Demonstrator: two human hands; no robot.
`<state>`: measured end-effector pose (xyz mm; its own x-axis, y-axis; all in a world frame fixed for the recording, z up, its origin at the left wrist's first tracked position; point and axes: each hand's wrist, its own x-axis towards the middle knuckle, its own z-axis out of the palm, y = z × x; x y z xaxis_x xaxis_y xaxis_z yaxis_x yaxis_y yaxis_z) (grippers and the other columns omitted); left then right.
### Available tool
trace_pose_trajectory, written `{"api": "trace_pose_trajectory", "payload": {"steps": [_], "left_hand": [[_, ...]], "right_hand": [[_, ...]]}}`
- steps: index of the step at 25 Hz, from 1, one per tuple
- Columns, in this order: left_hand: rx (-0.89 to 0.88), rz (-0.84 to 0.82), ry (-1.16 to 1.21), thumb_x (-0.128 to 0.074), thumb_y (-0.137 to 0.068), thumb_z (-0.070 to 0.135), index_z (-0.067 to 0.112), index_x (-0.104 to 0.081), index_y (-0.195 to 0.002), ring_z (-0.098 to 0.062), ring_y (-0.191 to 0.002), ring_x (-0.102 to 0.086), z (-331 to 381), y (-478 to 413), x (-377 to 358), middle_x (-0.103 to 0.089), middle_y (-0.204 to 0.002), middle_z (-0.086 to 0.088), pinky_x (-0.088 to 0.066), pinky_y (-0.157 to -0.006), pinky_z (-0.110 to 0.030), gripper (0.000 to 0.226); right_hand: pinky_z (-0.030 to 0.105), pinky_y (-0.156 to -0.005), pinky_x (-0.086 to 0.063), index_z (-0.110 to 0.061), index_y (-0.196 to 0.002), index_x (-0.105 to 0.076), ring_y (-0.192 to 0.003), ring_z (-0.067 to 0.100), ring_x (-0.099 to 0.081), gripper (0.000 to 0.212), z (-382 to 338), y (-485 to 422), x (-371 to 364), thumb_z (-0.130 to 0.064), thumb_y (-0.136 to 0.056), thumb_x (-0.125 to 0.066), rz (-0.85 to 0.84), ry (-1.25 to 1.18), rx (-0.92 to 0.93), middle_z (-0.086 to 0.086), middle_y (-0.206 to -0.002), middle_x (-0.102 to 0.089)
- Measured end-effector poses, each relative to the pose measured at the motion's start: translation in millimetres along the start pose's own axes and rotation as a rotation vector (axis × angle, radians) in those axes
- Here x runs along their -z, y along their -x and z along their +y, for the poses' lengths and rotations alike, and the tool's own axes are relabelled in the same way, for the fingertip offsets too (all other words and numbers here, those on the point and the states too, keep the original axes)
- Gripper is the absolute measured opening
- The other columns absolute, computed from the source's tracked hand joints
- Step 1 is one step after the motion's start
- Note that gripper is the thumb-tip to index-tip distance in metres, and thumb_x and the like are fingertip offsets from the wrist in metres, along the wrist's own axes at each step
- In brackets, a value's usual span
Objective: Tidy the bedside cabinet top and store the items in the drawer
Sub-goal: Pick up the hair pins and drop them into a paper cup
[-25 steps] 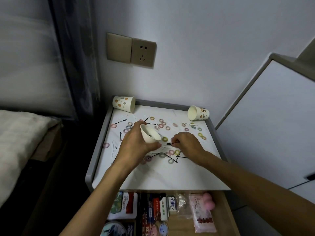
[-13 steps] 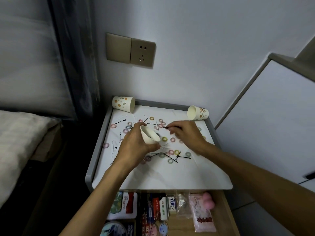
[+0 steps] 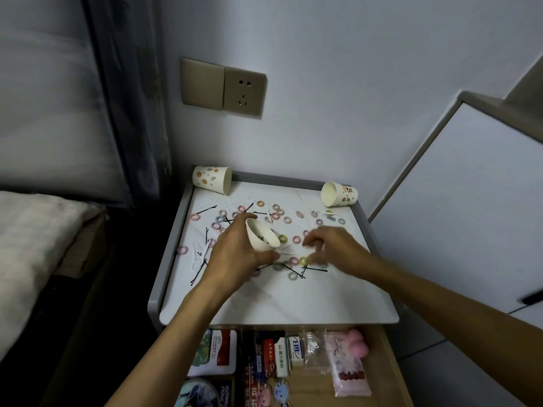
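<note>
On the white bedside cabinet top (image 3: pixel 279 301) lie several coloured hair ties (image 3: pixel 296 239) and black hairpins (image 3: pixel 314 270), scattered. My left hand (image 3: pixel 232 257) grips a white paper cup (image 3: pixel 261 237) just above the middle of the top. The cup tilts with its mouth to the right, and something dark lies inside. My right hand (image 3: pixel 335 248) hovers to the right of the cup, blurred, above the ties. Its fingers are loosely curved and nothing shows between them. Below the top, the drawer (image 3: pixel 385 365) stands open and holds several packets and boxes.
Two patterned paper cups lie on their sides at the back corners, one on the left (image 3: pixel 212 179) and one on the right (image 3: pixel 339 194). A bed (image 3: pixel 29 245) is at the left, a white cupboard panel (image 3: pixel 470 215) at the right, a wall socket (image 3: pixel 244 91) above.
My right hand pinched a hairpin off the top, carried it up to the cup's mouth, then swung back down to the right without it. My left hand kept the cup nearly still.
</note>
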<state>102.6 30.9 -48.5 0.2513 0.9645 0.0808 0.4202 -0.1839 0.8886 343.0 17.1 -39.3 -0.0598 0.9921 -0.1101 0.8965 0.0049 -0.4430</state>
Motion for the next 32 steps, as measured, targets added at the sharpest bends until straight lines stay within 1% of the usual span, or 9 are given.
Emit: {"api": "trace_pose_trajectory", "payload": {"steps": [3,9,15,18,23,25,28,30,32], "left_hand": [[-0.007,0.004,0.012,-0.089,-0.062,0.034,0.031,-0.049,-0.116,-0.003,-0.083,-0.055,-1,0,-1,-0.059,-0.1,0.01,-0.041,-0.052,-0.005,0.067],[-0.014,0.0,0.014,-0.088,-0.063,0.033,0.035,-0.046,-0.111,-0.003,-0.083,-0.055,-1,-1,-1,-0.055,-0.092,0.019,-0.042,-0.053,-0.006,0.064],[-0.017,0.005,0.035,-0.088,-0.063,0.033,0.035,-0.047,-0.112,0.002,-0.08,-0.054,0,-1,-1,-0.055,-0.092,0.018,-0.041,-0.045,-0.007,0.064],[0.0,0.023,0.017,-0.088,-0.062,0.036,0.036,-0.047,-0.113,0.004,-0.079,-0.054,-1,-2,2,-0.056,-0.091,0.018,-0.04,-0.048,-0.006,0.065],[0.017,0.059,0.041,-0.088,-0.062,0.034,0.037,-0.047,-0.109,0.002,-0.083,-0.056,-2,-3,7,-0.058,-0.089,0.02,-0.04,-0.057,-0.014,0.062],[0.025,0.066,0.046,-0.088,-0.062,0.032,0.032,-0.05,-0.115,-0.006,-0.086,-0.058,-2,-4,8,-0.06,-0.093,0.016,-0.043,-0.058,-0.018,0.066],[0.031,0.063,0.066,-0.088,-0.063,0.031,0.027,-0.051,-0.122,-0.008,-0.087,-0.059,-1,-3,8,-0.062,-0.101,0.008,-0.046,-0.049,-0.014,0.07],[0.027,0.067,0.058,-0.088,-0.064,0.032,0.024,-0.051,-0.124,-0.014,-0.092,-0.06,-1,-3,9,-0.062,-0.105,0.006,-0.052,-0.063,-0.023,0.071],[0.035,0.068,0.05,-0.088,-0.064,0.033,0.024,-0.051,-0.126,-0.018,-0.098,-0.06,-1,-3,10,-0.063,-0.107,0.005,-0.053,-0.077,-0.034,0.073]], "right_hand": [[0.016,-0.072,-0.044,-0.013,-0.111,-0.066,-0.085,0.009,-0.056,0.043,24,5,-19,-0.021,-0.073,-0.084,-0.088,0.121,-0.051,-0.001,-0.103,-0.061],[0.013,-0.066,-0.041,-0.011,-0.082,-0.075,-0.074,0.008,-0.058,0.01,27,-8,-33,-0.012,-0.075,-0.081,0.002,0.074,0.016,0.002,-0.086,-0.069],[0.025,-0.076,-0.04,-0.016,-0.086,-0.064,-0.085,0.014,-0.056,0.008,36,-7,-40,-0.022,-0.09,-0.064,-0.025,0.263,0.081,-0.006,-0.089,-0.058],[0.021,-0.069,-0.041,-0.016,-0.091,-0.067,-0.08,0.013,-0.059,0.003,37,-4,-34,-0.019,-0.089,-0.066,0.085,0.179,0.083,-0.002,-0.087,-0.066],[0.006,-0.071,-0.044,-0.016,-0.096,-0.077,-0.072,-0.008,-0.061,0.017,17,5,-45,-0.017,-0.079,-0.078,0.148,-0.062,0.05,-0.007,-0.086,-0.073],[0.008,-0.069,-0.046,-0.016,-0.096,-0.077,-0.069,-0.007,-0.061,0.017,9,6,-57,-0.018,-0.079,-0.078,0.147,-0.075,0.001,-0.005,-0.084,-0.075],[0.015,-0.061,-0.044,-0.017,-0.088,-0.077,-0.062,-0.008,-0.059,0.009,4,4,-67,-0.019,-0.079,-0.078,0.162,-0.091,-0.061,-0.006,-0.074,-0.073],[0.015,-0.058,-0.041,-0.018,-0.085,-0.075,-0.062,-0.006,-0.058,0.005,2,2,-68,-0.021,-0.082,-0.075,0.144,-0.043,-0.082,-0.005,-0.074,-0.072],[0.023,-0.061,-0.045,-0.019,-0.085,-0.072,-0.073,0.007,-0.062,0.007,1,0,-68,-0.025,-0.086,-0.07,0.12,0.083,-0.098,-0.001,-0.081,-0.072]]}}
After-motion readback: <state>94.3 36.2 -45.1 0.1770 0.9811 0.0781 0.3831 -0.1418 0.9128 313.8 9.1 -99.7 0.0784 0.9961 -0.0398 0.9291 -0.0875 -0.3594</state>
